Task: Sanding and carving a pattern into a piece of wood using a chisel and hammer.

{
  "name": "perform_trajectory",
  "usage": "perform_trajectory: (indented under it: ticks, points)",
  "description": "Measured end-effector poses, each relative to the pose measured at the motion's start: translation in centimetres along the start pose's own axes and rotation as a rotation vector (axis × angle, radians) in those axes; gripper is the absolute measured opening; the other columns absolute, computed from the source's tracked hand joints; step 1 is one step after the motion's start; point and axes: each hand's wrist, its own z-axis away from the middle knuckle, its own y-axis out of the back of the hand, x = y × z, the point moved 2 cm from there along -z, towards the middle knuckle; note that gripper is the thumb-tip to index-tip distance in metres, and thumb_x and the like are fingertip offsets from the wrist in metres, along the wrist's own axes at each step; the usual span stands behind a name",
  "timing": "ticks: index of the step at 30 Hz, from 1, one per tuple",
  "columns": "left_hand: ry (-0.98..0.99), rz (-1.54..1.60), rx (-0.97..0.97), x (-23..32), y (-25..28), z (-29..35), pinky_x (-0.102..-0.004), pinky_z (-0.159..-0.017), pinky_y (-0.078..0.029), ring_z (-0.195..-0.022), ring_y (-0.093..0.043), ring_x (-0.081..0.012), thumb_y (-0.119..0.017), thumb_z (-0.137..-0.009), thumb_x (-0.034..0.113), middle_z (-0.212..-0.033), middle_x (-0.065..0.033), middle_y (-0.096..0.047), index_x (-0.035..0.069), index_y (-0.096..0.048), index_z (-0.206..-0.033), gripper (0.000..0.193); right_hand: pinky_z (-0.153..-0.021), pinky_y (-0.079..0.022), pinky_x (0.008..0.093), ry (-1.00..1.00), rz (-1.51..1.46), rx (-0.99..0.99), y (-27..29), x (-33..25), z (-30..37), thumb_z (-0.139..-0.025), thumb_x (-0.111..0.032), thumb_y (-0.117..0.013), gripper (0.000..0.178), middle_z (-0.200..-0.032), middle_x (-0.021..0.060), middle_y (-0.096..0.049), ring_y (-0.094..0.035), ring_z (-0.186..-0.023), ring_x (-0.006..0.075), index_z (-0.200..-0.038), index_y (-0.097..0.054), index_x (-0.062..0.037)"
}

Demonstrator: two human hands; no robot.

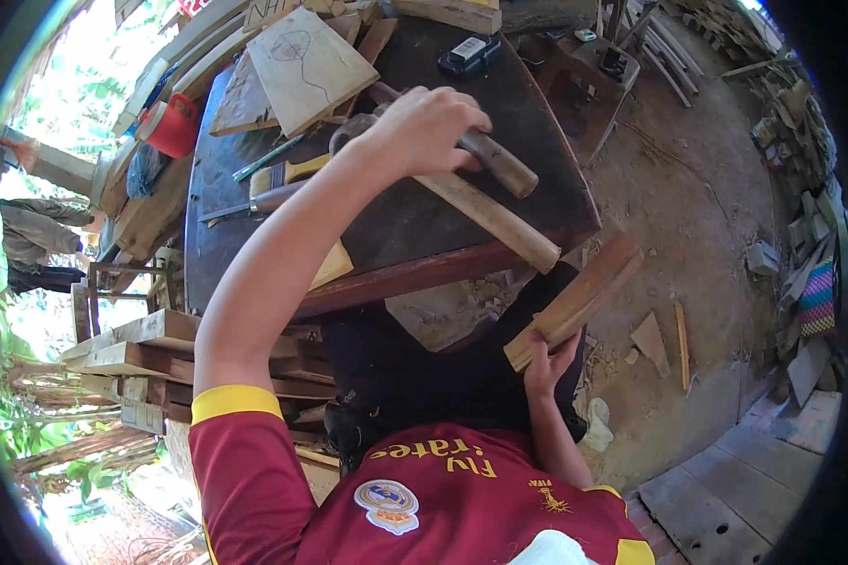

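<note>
My left hand reaches over the dark table and is closed around a thick, round wooden handle. The far part of that tool lies partly behind my hand, so its kind is unclear. Just beside it is a hammer with a long, pale wooden handle, whose near end juts past the table edge. Its head shows only partly behind my wrist. Low at the right, above my lap, my right hand grips a rectangular wooden block, tilted with its upper end to the right.
On the table lie a paintbrush, a chisel-like tool, a wooden board with a drawn line and a black case. A red jug stands at left. Stacked timber lies left; wood scraps litter the floor.
</note>
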Motion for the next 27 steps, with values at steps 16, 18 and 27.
perform_trajectory:
  ticks: [16, 18, 27]
  points:
    - [-0.375, -0.033, 0.763, 16.1, 2.9, 2.8, -0.0370, -0.062, -0.053, -0.086, -0.067, -0.0255, -0.062, -0.085, 0.027, -0.097, -0.0071, -0.059, 0.021, -0.065, -0.112, 0.028, -0.098, -0.048, 0.0385, 0.066, 0.037, 0.028, -0.5, -0.5, 0.0, -0.089, -0.014, -0.066, 0.054, -0.120, 0.0189, -0.064, -0.061, -0.108, 0.0247, -0.135, -0.045, 0.0063]
    - [-0.328, -0.001, 0.751, 16.5, 3.6, 4.8, -0.0338, -0.053, -0.052, -0.079, -0.066, -0.0231, -0.062, -0.084, 0.029, -0.095, -0.0061, -0.058, 0.020, -0.065, -0.113, 0.030, -0.099, -0.047, 0.0386, 0.110, 0.089, 0.033, -0.3, -0.3, -0.5, -0.090, -0.015, -0.065, 0.057, -0.122, 0.0190, -0.062, -0.060, -0.110, 0.0254, -0.137, -0.043, 0.0071]
    - [0.090, 0.198, 0.749, 12.5, 2.1, 12.0, -0.0379, -0.051, -0.051, -0.066, -0.065, -0.0244, -0.073, -0.082, 0.026, -0.089, -0.0047, -0.057, 0.018, -0.063, -0.116, 0.036, -0.101, -0.046, 0.0417, 0.109, 0.208, 0.016, 1.2, 1.1, 0.0, -0.089, -0.013, -0.064, 0.061, -0.128, 0.0225, -0.053, -0.055, -0.117, 0.0295, -0.139, -0.040, 0.0110]
